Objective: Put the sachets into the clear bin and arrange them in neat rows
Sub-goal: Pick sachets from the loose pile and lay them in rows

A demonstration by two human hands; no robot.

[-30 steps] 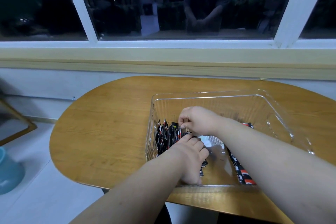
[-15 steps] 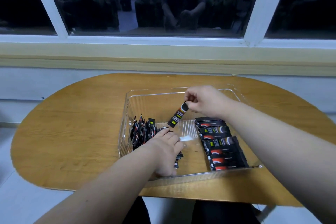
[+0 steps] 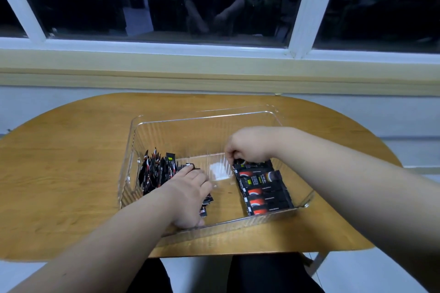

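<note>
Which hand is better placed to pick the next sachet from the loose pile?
Left. The left hand rests on the loose pile at the left of the clear bin; the right hand, opposite, pinches a sachet at the far end of the flat row.

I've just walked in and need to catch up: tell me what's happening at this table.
A person is working inside a clear bin on a wooden table. The right hand pinches a black sachet at the far end of a flat row of sachets along the bin's right side. The left hand rests on a jumbled pile of sachets on the left side, not yet arranged.
</note>
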